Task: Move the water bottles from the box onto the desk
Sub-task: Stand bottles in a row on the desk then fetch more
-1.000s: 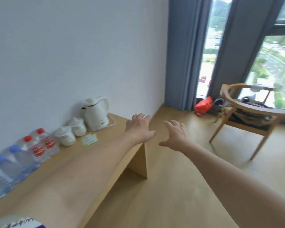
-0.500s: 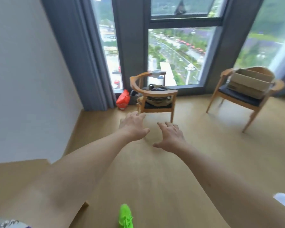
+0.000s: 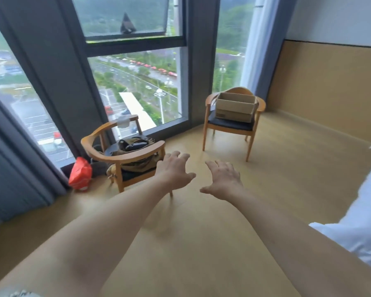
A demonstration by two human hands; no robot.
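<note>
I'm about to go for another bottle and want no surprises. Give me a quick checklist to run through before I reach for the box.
1. Left hand free: ok, fingers spread, holding nothing.
2. Right hand free: ok, open and empty.
3. Box located: ok, it sits on the seat of the far chair by the window, flaps open.
4. Box within reach: not ok, both hands hover over bare floor well short of it.
5. Path clear: ok, open floor ahead; the near chair with a bag stands off to the left.
6. Bottles left in the box: cannot tell, its inside is hidden from this angle.
</note>
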